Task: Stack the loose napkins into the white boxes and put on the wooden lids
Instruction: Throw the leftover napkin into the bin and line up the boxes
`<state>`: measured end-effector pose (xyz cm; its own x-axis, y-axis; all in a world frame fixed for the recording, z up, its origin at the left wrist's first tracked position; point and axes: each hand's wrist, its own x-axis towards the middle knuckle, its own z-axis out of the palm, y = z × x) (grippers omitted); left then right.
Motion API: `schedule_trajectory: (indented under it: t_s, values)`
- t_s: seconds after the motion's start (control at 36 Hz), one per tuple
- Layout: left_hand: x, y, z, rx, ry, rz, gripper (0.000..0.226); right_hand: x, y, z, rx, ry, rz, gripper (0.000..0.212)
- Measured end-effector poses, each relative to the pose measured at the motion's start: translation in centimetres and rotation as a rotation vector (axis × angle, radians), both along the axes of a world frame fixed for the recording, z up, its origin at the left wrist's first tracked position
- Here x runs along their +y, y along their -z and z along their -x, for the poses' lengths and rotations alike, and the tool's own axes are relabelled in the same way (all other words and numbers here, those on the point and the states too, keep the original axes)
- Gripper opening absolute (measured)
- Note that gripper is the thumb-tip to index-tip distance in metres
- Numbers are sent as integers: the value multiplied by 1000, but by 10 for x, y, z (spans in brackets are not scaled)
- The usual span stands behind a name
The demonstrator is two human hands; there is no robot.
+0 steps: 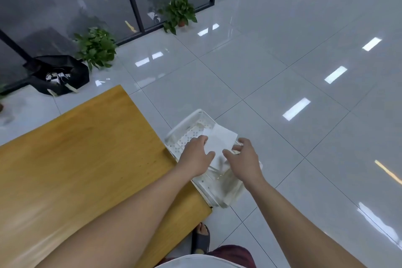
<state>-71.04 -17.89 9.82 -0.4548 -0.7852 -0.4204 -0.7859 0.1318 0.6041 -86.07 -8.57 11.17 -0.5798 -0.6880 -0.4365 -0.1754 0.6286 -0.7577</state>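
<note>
A white napkin (219, 140) is held over a white perforated basket (185, 123) that sits just past the right edge of the wooden table (87, 148). My left hand (195, 156) pinches the napkin's left edge between thumb and fingers. My right hand (244, 160) curls around its lower right corner. More white paper lies blurred in the basket under my hands. No white box or wooden lid is in view.
A glossy tiled floor (282, 61) spreads to the right. A black bag (58, 74) and two potted plants (95, 48) (178, 12) stand along the glass wall at the back. My sandalled foot (201, 239) is by the table's corner.
</note>
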Motion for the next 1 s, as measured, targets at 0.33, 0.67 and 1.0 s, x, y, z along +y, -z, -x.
schedule_trajectory:
  t_s: [0.33,0.67,1.0]
  values:
    - [-5,-5,-2,112,-107,-81,55,-12,-1,-3,-88,-76,163,27]
    - [1,-30,-7,608,-342,-175,31,-7,-23,-7,-83,-121,355,25]
    - [26,-20,-3,577,-385,-141,27,6,-13,-26,-198,-180,330,17]
